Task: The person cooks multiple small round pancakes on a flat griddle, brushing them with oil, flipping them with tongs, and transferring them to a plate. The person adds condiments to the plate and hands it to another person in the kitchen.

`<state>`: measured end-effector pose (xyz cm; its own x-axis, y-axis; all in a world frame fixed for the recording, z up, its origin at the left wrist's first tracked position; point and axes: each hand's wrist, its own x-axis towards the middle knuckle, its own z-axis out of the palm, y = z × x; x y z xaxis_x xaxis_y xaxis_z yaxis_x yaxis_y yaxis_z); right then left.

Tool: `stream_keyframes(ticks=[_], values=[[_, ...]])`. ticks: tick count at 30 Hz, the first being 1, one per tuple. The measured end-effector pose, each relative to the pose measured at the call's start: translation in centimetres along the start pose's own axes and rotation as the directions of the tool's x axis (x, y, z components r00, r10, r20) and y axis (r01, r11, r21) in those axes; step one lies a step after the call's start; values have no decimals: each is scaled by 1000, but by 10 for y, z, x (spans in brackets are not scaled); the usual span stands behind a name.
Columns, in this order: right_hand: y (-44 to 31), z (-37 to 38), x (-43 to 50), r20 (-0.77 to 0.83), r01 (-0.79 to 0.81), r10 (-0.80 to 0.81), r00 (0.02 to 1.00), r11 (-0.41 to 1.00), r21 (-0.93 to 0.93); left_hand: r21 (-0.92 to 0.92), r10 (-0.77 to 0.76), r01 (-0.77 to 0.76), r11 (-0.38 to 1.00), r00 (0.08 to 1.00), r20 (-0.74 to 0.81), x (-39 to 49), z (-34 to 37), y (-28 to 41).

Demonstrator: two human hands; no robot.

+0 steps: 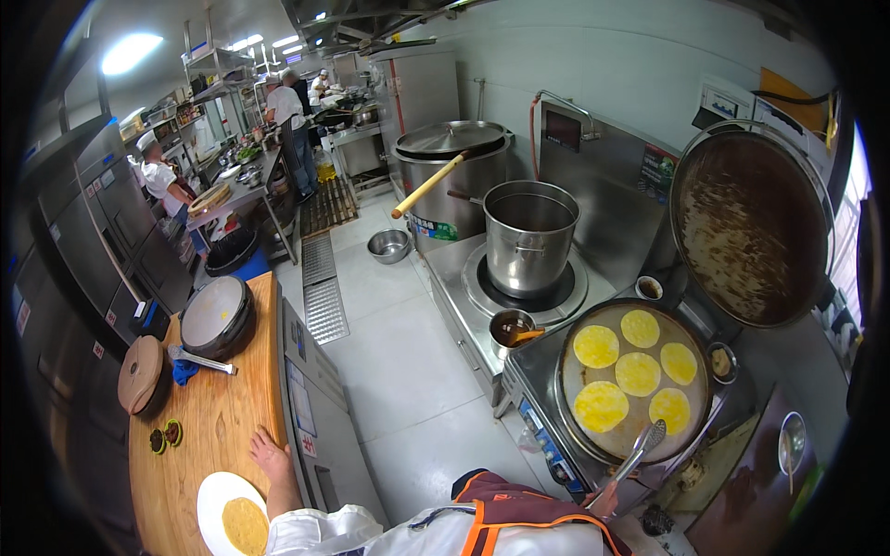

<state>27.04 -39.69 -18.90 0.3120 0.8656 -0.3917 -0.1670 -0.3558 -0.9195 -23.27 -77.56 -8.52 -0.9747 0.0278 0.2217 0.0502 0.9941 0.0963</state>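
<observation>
My left hand (270,452) rests on the edge of the wooden counter (215,410), fingers spread and holding nothing. Just below it lies a white oval plate (211,504) with a flat yellow pancake (245,526) on it. My right hand (603,500) grips metal tongs (634,460). Their tips hover over or touch the lower rim of a round griddle (584,326); I cannot tell which. Several round yellow pancakes (637,374) lie apart on that griddle. The nearest one to the tongs (669,410) is at the lower right. The griddle's lid (751,222) stands raised behind it.
A steel pot (532,243) stands on a burner beside a small pot of brown sauce (511,333). A rolling-pin-like wooden handle (431,184) juts from a large stockpot (445,187). Other tongs (201,359) and a lidded pan (217,313) occupy the counter. Several people work farther back.
</observation>
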Motion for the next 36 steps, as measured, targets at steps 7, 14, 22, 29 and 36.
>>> stream_keyframes(ticks=[7,14,22,29,36], values=[[1,-6,14,112,56,-47,993,995,-81,37,-31,32,999,999,-17,-1,5,-3],[-2,-6,18,121,56,-43,992,993,-108,26,-37,37,999,999,-7,3,3,0],[-1,-14,17,208,50,-36,977,997,-63,48,-54,52,997,998,43,-1,-3,3],[-8,-11,8,181,74,-54,982,991,-108,59,-42,41,997,999,17,-2,-1,1],[-17,-10,4,167,12,0,986,998,-69,86,-40,36,996,998,43,-2,-7,3]])
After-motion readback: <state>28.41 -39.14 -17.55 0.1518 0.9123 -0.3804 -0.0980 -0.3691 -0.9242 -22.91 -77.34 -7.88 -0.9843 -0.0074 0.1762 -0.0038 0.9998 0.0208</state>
